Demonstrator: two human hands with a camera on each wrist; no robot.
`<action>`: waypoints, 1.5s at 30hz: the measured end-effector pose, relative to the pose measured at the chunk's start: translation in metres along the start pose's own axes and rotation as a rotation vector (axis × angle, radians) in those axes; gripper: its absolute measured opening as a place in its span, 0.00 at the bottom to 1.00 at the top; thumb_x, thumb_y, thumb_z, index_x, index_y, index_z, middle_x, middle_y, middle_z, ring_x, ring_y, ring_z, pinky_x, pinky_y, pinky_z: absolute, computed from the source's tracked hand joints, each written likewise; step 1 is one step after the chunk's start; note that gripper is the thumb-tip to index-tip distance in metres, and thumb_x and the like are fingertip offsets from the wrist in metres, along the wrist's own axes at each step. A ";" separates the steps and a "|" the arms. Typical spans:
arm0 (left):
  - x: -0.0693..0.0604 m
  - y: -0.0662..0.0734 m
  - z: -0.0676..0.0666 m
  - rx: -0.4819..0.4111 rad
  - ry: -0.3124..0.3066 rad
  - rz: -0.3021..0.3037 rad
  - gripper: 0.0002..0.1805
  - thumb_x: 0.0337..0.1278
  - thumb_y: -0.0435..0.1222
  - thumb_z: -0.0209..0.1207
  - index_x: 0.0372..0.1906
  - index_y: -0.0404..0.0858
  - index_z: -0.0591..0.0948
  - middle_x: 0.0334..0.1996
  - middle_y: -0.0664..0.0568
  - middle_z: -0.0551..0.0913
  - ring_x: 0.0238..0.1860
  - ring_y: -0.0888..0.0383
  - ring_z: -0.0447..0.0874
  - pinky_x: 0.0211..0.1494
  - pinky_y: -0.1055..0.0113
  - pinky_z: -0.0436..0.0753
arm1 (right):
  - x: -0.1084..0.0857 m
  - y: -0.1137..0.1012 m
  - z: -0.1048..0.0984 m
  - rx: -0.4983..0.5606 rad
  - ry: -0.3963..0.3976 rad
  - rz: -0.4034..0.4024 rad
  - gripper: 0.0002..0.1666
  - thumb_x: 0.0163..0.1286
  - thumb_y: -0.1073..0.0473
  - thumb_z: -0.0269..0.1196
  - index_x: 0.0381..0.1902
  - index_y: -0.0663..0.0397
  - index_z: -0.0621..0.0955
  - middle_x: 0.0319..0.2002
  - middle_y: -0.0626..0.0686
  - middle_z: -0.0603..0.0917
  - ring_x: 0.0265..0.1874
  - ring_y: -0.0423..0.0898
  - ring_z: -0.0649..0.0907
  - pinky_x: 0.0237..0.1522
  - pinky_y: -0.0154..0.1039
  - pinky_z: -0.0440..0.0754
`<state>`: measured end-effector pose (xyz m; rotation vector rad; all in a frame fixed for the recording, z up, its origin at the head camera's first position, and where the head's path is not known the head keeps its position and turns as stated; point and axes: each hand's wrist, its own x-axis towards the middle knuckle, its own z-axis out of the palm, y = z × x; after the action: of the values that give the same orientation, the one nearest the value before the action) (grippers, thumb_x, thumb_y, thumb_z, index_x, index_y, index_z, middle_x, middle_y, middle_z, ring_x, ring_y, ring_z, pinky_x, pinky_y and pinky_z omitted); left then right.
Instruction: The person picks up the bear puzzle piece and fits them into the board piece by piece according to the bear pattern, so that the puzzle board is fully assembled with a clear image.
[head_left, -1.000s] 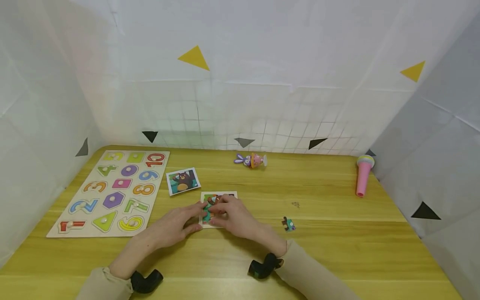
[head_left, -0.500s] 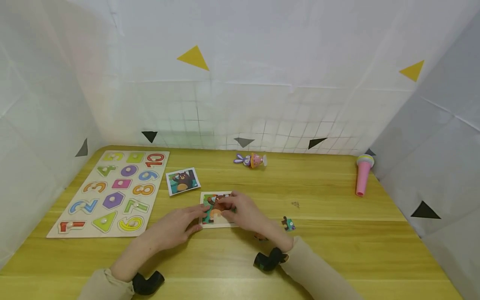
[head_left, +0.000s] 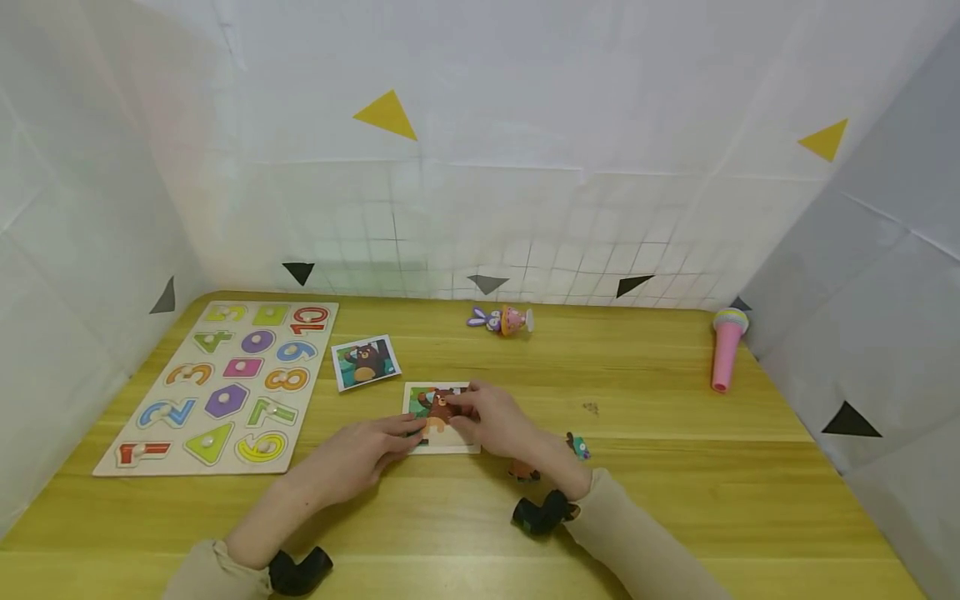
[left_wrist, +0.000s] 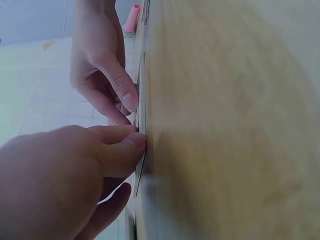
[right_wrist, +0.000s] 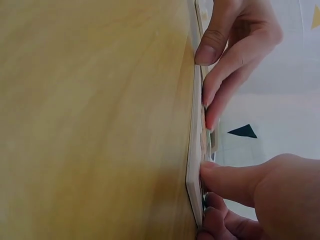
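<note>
A small white-framed bear jigsaw (head_left: 453, 440) lies flat on the wooden table, with part of its lower right showing bare white. My left hand (head_left: 356, 454) holds its left side, thumb (right_wrist: 206, 55) against the near edge and fingers on top. Over the right half, my right hand (head_left: 498, 421) pinches what seems to be a jigsaw piece; the fingers mostly hide it. In the right wrist view its thumb (right_wrist: 212, 172) touches the surface. Two loose pieces lie by the right forearm: a brown one (head_left: 523, 472) and a teal one (head_left: 581, 447), both partly covered.
A bear picture card (head_left: 366, 364) lies behind the left hand. To the left is a number-and-shape peg board (head_left: 225, 468). A rabbit toy (head_left: 501, 321) lies at the back, and a pink toy microphone (head_left: 725, 354) at the right. White cloth walls surround the table.
My right hand has drawn back to the right, uncovering more of the bear picture and bringing the forearm over the teal piece. The jigsaw and left hand have shifted slightly right.
</note>
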<state>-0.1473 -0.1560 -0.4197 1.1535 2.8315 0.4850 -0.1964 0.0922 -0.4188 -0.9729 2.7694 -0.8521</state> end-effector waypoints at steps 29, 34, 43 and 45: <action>0.002 -0.006 -0.001 -0.128 -0.014 0.011 0.21 0.67 0.28 0.59 0.63 0.41 0.81 0.68 0.49 0.74 0.66 0.46 0.76 0.63 0.51 0.79 | -0.004 0.009 -0.007 -0.010 -0.037 -0.105 0.19 0.72 0.65 0.62 0.59 0.60 0.83 0.36 0.52 0.76 0.27 0.40 0.70 0.27 0.31 0.69; 0.001 -0.007 0.000 -0.148 -0.013 0.006 0.20 0.67 0.29 0.58 0.63 0.40 0.81 0.68 0.49 0.74 0.66 0.46 0.75 0.63 0.52 0.79 | -0.007 0.013 -0.009 -0.009 -0.046 -0.126 0.19 0.72 0.63 0.63 0.60 0.58 0.82 0.39 0.52 0.77 0.28 0.39 0.70 0.28 0.30 0.69; 0.000 -0.007 0.001 -0.179 -0.011 -0.005 0.21 0.70 0.30 0.57 0.64 0.41 0.80 0.69 0.50 0.73 0.68 0.47 0.73 0.65 0.51 0.77 | -0.031 0.035 -0.026 0.112 -0.057 -0.113 0.20 0.68 0.61 0.67 0.58 0.55 0.83 0.43 0.49 0.82 0.43 0.43 0.81 0.45 0.38 0.83; 0.000 -0.007 0.000 -0.183 -0.011 -0.008 0.20 0.70 0.30 0.56 0.65 0.42 0.79 0.69 0.50 0.73 0.68 0.47 0.73 0.65 0.51 0.77 | -0.038 0.040 -0.031 0.110 -0.056 -0.099 0.20 0.68 0.59 0.68 0.57 0.55 0.83 0.44 0.48 0.82 0.44 0.42 0.82 0.47 0.39 0.83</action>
<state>-0.1517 -0.1604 -0.4218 1.1071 2.7132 0.7171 -0.1959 0.1555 -0.4179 -1.1035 2.6159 -0.9642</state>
